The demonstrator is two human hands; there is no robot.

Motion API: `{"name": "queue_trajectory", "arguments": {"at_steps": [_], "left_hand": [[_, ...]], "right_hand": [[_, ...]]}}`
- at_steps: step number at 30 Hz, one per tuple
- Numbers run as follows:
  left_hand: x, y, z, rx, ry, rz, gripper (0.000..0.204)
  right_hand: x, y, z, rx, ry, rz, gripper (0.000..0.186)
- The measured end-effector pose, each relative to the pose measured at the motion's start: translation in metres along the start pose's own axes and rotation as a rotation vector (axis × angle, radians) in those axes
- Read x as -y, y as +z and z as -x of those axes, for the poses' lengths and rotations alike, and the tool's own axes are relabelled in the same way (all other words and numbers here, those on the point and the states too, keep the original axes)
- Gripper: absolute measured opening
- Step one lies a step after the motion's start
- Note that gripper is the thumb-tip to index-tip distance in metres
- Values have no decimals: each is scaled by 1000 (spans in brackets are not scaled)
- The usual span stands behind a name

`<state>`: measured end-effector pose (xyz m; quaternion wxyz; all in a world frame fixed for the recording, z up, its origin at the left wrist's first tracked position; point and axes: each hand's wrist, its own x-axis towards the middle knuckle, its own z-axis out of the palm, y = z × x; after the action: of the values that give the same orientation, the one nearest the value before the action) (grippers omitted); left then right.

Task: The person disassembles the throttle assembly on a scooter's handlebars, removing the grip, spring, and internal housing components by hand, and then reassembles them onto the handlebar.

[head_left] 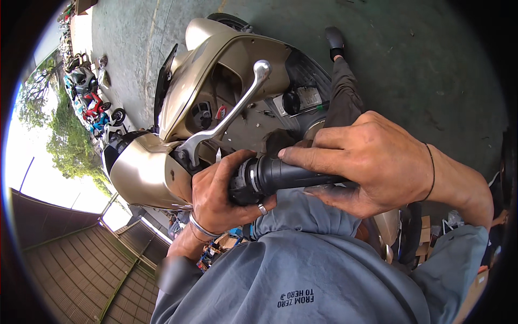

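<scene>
A beige scooter fills the middle of the view, seen from above its handlebar. My left hand, with a ring and a metal bracelet, wraps around the inner end of the black handlebar grip next to the switch housing. My right hand grips the outer part of the same black grip, fingers over the top, thumb underneath. The silver brake lever sticks up and away just above my left hand. My grey sleeves and shirt fill the lower part of the picture.
My leg and dark shoe rest on the scooter's black footboard. Green concrete floor lies beyond. Several small parked scooters stand at the far left. Cardboard boxes sit at lower right.
</scene>
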<state>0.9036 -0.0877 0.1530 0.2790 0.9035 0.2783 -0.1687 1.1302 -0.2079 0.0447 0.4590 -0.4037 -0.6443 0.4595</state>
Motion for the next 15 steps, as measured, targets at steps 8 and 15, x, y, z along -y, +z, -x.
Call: {"name": "queue_trajectory", "arguments": {"at_steps": [8,15], "left_hand": [[-1,0,-1,11,-11,15,70],[2,3,0,-26,-18,59,70]], "right_hand": [[3,-1,0,13,-2,35,64],[4,1,-1,-12,34,-13,54]]}}
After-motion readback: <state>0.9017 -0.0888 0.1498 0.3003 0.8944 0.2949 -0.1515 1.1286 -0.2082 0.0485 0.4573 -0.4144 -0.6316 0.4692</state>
